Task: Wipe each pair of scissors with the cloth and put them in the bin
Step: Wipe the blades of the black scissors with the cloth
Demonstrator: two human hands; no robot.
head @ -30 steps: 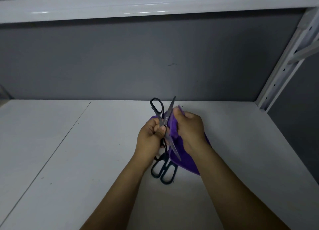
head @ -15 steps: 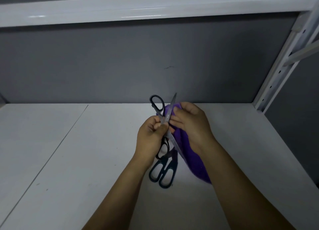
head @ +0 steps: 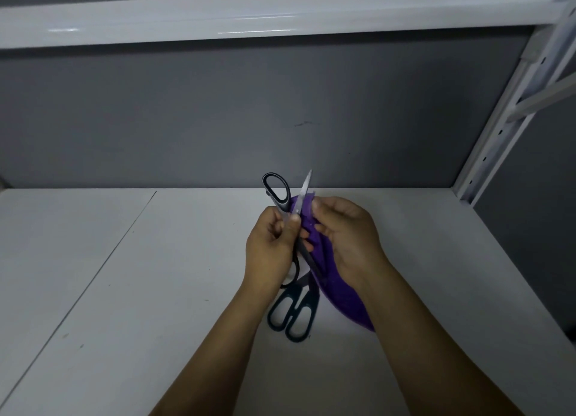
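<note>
My left hand (head: 271,247) grips an opened pair of black-handled scissors (head: 277,191) near the pivot, one handle loop and one blade tip pointing up and away. My right hand (head: 346,234) pinches a purple cloth (head: 343,294) around the upright blade; the cloth hangs down under my right wrist. A second pair of scissors (head: 293,309) with dark handles lies on the white shelf (head: 124,291) just below my hands, its blades hidden behind them. No bin is in view.
A grey back wall (head: 218,119) stands close behind my hands. An upper white shelf (head: 249,16) runs overhead. A perforated white upright (head: 492,135) stands at the right corner. A seam in the shelf surface runs at left.
My right hand has slid the cloth up along the upright blade toward its tip. My left hand kept its hold on the scissors. The view rose slightly.
</note>
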